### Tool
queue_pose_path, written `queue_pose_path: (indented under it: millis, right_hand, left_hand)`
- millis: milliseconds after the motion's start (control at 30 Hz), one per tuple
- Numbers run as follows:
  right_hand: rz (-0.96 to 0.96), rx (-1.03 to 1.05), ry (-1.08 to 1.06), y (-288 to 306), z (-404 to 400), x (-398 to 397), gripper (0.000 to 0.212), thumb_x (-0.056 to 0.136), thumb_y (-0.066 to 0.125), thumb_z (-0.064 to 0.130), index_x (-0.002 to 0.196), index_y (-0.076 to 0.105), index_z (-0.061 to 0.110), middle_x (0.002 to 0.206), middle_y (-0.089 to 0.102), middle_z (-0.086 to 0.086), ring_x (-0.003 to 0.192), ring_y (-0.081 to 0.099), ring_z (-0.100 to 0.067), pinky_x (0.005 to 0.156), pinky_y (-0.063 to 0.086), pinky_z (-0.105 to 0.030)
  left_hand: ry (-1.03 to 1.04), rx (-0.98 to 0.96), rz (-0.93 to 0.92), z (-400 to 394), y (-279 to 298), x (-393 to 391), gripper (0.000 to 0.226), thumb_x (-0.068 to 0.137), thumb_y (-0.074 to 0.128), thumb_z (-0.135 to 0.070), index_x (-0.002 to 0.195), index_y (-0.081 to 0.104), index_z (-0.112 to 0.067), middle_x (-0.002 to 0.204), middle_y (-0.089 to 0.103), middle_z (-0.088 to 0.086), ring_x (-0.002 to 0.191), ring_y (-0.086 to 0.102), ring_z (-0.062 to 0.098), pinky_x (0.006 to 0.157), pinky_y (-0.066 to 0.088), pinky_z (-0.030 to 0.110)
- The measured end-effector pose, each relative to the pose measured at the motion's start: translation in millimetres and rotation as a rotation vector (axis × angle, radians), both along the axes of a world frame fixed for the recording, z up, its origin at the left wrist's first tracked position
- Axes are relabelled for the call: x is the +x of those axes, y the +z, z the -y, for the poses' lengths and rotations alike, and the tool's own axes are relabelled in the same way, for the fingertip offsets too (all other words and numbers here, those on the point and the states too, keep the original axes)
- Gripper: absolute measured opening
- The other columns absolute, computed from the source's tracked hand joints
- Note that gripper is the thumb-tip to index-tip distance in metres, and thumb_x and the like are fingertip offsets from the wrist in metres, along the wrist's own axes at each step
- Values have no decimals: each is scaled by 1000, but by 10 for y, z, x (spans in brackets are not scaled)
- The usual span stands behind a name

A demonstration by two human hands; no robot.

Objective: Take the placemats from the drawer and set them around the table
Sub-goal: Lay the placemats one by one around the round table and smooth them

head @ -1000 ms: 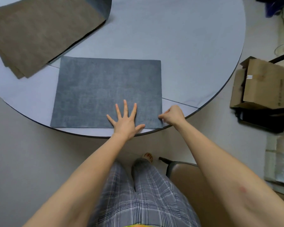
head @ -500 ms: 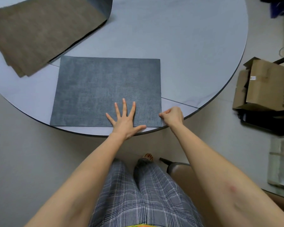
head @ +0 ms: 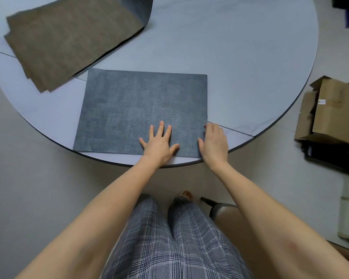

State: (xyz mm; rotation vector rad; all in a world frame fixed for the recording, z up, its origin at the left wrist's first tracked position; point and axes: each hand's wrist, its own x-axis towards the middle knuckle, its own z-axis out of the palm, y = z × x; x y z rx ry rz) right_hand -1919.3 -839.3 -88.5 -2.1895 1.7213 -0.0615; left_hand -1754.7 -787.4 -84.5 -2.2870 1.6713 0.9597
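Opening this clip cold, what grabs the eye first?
The dark grey rectangular woven placemat lying flat at the near edge of the round pale grey table, with the left hand spread flat on it and the right hand at its right edge. A loose stack of brown placemats sits far left.

A home dining area, by the look of it: a round pale table (head: 240, 47) with placemats (head: 143, 113) laid on it stands on a plain tiled floor (head: 28, 178), a padded chair (head: 228, 216) tucked close, opened cardboard boxes (head: 334, 111) stacked beside it, and the person wears checked lounge trousers (head: 169, 244) and sandals
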Motion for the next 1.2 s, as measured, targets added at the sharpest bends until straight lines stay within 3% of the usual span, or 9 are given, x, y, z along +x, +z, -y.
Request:
queue_pose_path:
  millis: [167, 367, 467, 567, 667, 767, 833, 933, 1200]
  right_hand:
    - [-97, -35, 471, -336, -104, 212, 66, 95, 24, 47, 149, 26, 10, 157, 22, -11, 146, 21, -27, 118, 11, -37]
    - [-201, -6, 365, -460, 11, -436, 68, 95, 5, 50, 152, 2, 14, 161, 0, -2, 145, -7, -12, 118, -10, -31]
    - [-164, -70, 298, -330, 35, -313, 68, 95, 12, 45, 151, 10, 6, 160, 6, -12, 147, 0, -18, 117, -11, -32]
    - [-13, -125, 326, -235, -19, 397, 61, 95, 25, 33, 147, 29, 1, 156, 22, -18, 146, 20, -28, 119, 1, -35]
    - [51, -29, 318, -223, -70, 1056, 63, 93, 17, 32, 146, 29, 1, 156, 21, -18, 146, 18, -29, 120, 7, -37]
    - [44, -39, 438, -320, -139, 1447, 59, 95, 21, 30, 146, 32, 2, 155, 24, -17, 146, 21, -29, 119, 12, -39]
    - [7, -59, 511, -429, -192, 1577, 56, 99, 28, 30, 149, 26, 5, 157, 20, -14, 147, 16, -27, 120, 10, -39]
    - [-81, -98, 505, -543, -235, 1605, 59, 100, 26, 36, 152, 17, 10, 160, 12, -9, 148, 9, -23, 121, 7, -39]
    - [-146, -69, 473, -480, -273, 1628, 60, 100, 20, 39, 153, 11, 14, 161, 7, -5, 149, 4, -19, 120, -2, -35]
  left_hand:
    - [-88, -39, 119, 1, -18, 110, 58, 104, 29, -35, 154, 5, -19, 162, -4, -4, 148, 2, 29, 108, 27, 64]
    - [-183, -116, 280, 31, -42, 166, 53, 103, 31, -36, 152, 17, -20, 160, 14, -2, 141, 25, 28, 85, 49, 44]
    - [-195, -321, 292, 73, -25, 256, 38, 101, 36, -34, 135, 48, -21, 143, 44, -3, 114, 53, 29, 71, 50, 39]
    - [-118, -543, 100, 97, -140, 516, 29, 99, 43, -26, 118, 64, -18, 127, 60, -1, 101, 62, 31, 75, 53, 41]
    - [159, -692, -56, 26, -289, 890, 31, 98, 46, -17, 121, 63, -6, 130, 58, 13, 116, 56, 33, 97, 45, 39]
    - [386, -644, 6, -176, -392, 1270, 45, 98, 43, -18, 140, 45, -3, 151, 34, 20, 140, 29, 37, 116, 17, 37]
    - [349, -498, 87, -368, -461, 1466, 55, 101, 39, -30, 151, 25, -11, 160, 14, 13, 148, 8, 33, 120, 5, 41]
    - [176, -363, 264, -651, -561, 1709, 65, 100, 27, -50, 154, 4, -22, 162, -3, 3, 149, -4, 25, 119, -6, 45]
    - [59, -304, 256, -927, -539, 2295, 63, 100, 19, -51, 154, 2, -23, 162, -4, 4, 149, -4, 25, 119, -8, 42]
